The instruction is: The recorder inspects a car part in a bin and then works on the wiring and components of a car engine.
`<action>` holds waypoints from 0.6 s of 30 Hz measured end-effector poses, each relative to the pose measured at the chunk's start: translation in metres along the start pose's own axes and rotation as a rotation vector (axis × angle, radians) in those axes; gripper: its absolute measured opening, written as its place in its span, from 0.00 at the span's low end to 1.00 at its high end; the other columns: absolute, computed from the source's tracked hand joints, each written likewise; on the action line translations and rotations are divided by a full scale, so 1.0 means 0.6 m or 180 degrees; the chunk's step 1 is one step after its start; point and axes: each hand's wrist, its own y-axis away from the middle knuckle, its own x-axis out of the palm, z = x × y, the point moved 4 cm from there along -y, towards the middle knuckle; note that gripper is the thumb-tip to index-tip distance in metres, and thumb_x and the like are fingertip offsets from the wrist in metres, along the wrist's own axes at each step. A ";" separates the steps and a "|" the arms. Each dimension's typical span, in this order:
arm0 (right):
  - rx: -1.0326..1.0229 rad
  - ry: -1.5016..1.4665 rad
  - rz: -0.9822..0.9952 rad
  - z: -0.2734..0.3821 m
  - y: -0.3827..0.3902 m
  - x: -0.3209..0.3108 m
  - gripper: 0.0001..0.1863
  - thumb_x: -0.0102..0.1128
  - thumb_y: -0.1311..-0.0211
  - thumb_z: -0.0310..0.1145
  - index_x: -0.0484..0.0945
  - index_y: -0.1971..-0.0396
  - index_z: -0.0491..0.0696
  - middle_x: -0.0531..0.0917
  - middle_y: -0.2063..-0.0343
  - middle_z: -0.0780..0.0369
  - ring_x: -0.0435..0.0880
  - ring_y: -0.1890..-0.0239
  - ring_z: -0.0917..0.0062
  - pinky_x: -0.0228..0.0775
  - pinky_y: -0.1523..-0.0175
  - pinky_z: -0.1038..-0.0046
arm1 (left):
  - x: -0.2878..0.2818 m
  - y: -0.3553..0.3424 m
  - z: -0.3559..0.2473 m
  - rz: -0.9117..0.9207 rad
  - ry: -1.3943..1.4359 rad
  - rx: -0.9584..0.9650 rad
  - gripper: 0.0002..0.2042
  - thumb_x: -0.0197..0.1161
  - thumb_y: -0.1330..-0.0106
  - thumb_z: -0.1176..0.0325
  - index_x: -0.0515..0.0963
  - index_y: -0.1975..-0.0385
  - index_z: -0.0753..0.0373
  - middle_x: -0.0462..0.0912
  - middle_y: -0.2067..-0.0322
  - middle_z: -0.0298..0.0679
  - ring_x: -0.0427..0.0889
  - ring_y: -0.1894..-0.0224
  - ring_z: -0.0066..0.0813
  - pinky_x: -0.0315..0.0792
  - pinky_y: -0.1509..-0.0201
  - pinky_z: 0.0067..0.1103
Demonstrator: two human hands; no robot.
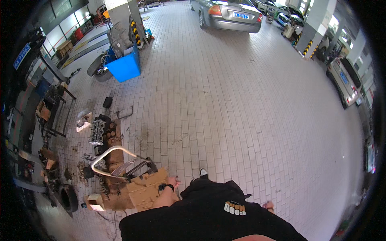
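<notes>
My left hand (173, 181), with a dark band at the wrist, hangs beside my black-clad body above a flattened cardboard sheet (142, 186); its fingers look curled, and their contents are too small to make out. My right hand (268, 205) hangs at my other side with fingers curled, contents unclear. One shoe (203, 173) shows ahead on the paved floor (225, 120). Left of my left hand lie a curved pale tubular frame (114, 148), an engine cylinder head (97, 130) and dark parts on stained cardboard.
A blue bin (124, 67) with parts stands beside a tyre by a striped pillar. A silver car (227, 22) is ahead, another car (345, 82) at right, another pillar (311, 32) between. A metal workbench (56, 112) and loose tyre (66, 197) are at left.
</notes>
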 end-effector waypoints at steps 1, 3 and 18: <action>0.0429 -0.0637 0.0177 -0.015 -0.014 -0.010 0.13 0.60 0.50 0.37 0.76 0.67 0.46 0.79 0.71 0.55 0.77 0.67 0.65 0.70 0.64 0.63 | 0.011 -0.023 -0.061 -0.0270 0.0648 0.0356 0.13 0.45 0.41 0.70 0.75 0.62 0.66 0.73 0.81 0.39 0.73 0.83 0.30 0.77 0.78 0.27; 0.0586 -0.0926 -0.0752 0.019 0.012 0.009 0.12 0.49 0.43 0.29 0.73 0.62 0.37 0.80 0.77 0.54 0.78 0.79 0.66 0.68 0.80 0.65 | 0.051 0.007 -0.218 -0.0116 0.0852 0.0871 0.12 0.50 0.40 0.69 0.75 0.60 0.65 0.71 0.81 0.36 0.74 0.80 0.27 0.78 0.75 0.26; 0.0293 -0.4587 0.0539 0.811 -0.787 -0.415 0.08 0.48 0.47 0.35 0.67 0.82 0.49 0.67 0.91 0.64 0.64 0.93 0.76 0.51 0.91 0.75 | 0.028 -0.240 -0.301 0.0253 0.2167 -0.0815 0.10 0.54 0.38 0.61 0.72 0.63 0.58 0.72 0.70 0.34 0.72 0.75 0.30 0.71 0.67 0.28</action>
